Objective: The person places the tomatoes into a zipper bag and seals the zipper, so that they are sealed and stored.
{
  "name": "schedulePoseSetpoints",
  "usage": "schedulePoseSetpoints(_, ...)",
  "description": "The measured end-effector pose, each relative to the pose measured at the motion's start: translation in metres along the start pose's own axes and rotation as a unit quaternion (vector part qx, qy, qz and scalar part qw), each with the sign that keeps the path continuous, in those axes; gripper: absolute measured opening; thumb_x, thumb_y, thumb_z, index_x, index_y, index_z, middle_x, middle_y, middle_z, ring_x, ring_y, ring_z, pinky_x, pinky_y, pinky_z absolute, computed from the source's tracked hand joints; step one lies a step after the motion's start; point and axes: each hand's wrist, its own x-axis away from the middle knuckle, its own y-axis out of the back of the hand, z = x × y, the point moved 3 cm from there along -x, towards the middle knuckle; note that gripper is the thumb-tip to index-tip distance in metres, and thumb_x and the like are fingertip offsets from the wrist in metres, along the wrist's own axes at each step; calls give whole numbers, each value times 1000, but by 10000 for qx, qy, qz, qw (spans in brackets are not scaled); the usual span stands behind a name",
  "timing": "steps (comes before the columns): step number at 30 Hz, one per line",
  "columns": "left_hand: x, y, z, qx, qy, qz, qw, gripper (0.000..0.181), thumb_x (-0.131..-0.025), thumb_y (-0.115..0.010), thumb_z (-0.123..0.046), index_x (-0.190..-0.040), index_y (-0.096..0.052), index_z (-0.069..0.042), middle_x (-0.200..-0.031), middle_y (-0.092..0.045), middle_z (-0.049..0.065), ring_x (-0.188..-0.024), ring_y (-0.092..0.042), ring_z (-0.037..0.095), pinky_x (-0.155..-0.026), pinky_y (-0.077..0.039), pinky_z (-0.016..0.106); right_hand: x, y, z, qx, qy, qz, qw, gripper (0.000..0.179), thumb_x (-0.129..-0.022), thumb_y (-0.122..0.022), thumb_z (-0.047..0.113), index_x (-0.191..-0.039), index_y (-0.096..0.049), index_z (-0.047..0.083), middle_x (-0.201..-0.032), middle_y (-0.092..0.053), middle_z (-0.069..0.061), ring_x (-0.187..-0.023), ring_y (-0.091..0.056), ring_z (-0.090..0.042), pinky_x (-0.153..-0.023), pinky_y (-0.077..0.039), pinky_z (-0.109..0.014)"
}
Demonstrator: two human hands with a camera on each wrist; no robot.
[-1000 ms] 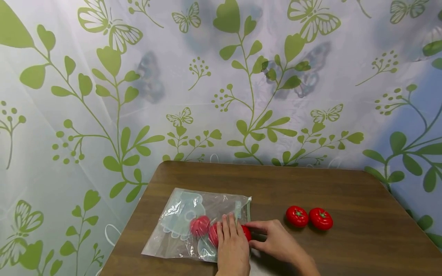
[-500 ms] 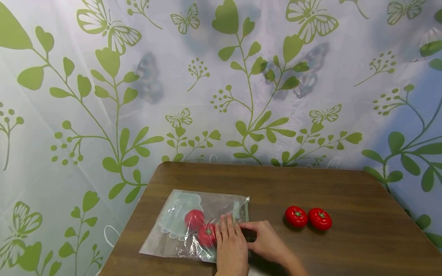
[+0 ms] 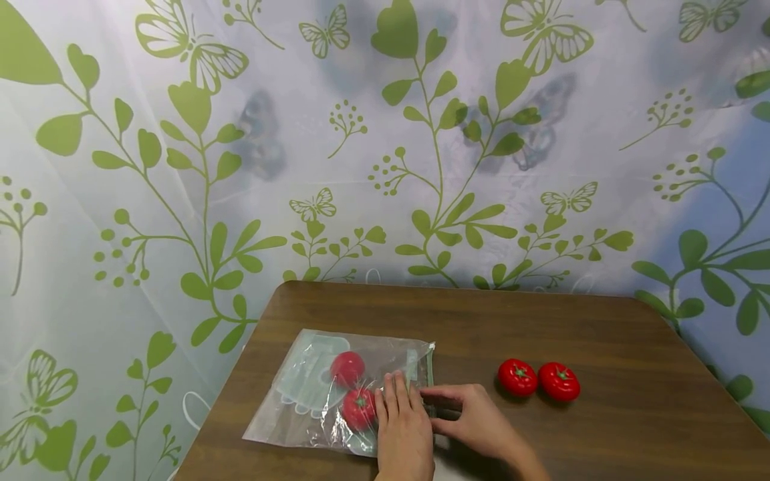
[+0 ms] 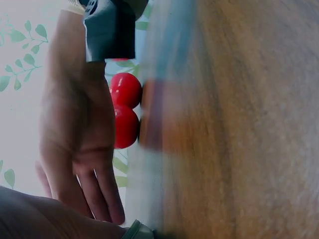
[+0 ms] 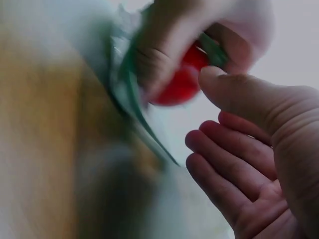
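A clear zip bag point(image 3: 289, 427) with a green-edged mouth lies flat, pale blue print on its left half. Inside it are two toy tomatoes, one farther back point(image 3: 347, 369) and one nearer point(image 3: 359, 409). My left hand point(image 3: 404, 427) holds the bag at its mouth, fingers extended over the top. In the right wrist view, the left thumb point(image 5: 154, 69) is on the green zip edge point(image 5: 132, 94), with red showing behind it. My right hand point(image 3: 478, 417) is beside the mouth, fingers loosely bent and thumb apart, holding nothing.
Two more red toy tomatoes, the left one point(image 3: 517, 377) and the right one point(image 3: 559, 382), sit side by side to the right of the hands. A brown wooden table point(image 3: 601, 334) bears everything. Behind it hangs a leaf-and-butterfly curtain point(image 3: 337, 133).
The nearer tomato has slid left, deeper into the bag, out from beneath the left fingers. The other tomato has shifted slightly toward the back. Red no longer shows between the hands.
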Motion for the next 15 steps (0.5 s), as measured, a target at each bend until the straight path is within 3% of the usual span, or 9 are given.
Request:
schedulePoseSetpoints(2, 0, 0, 0, -89, -26, 75, 9999, 93, -73, -99, -18, -153, -57, 3, -169, -44, 26, -161, -38, 45, -130, -32, 63, 6, 10, -3, -229, -114, 48, 9997, 50, -95, -88, 30, -137, -75, 7, -136, -78, -8, -122, -78, -24, -102, -63, -40)
schedulePoseSetpoints(5, -1, 0, 0, -199, -40, 174, 9996, 100, -69, -102, -22, -155, -56, 2, -170, -43, 26, -162, -37, 44, -130, -32, 62, 17, 27, -6, -122, -207, -50, 9997, 51, -94, -89, 31, -137, -75, 7, -134, -79, -6, -121, -78, -22, -101, -63, -35)
schedulePoseSetpoints(10, -2, 0, 0, -161, -19, 194, 9997, 95, -72, -99, -18, -154, -57, 1, -170, -44, 25, -161, -38, 44, -130, -32, 62, 36, 57, -10, 233, -281, -328, 9988, 51, -92, -91, 32, -136, -76, 11, -132, -80, -3, -119, -77, -15, -98, -62, -27)
schedulePoseSetpoints(15, -2, -1, 1, -64, -8, 12, 10000, 92, -71, -99, -16, -152, -59, 1, -168, -47, 25, -160, -41, 45, -129, -35, 62, 55, 85, -14, 494, -511, -600, 9957, 50, -91, -91, 34, -135, -78, 15, -131, -80, 0, -118, -76, -7, -96, -61, -23)
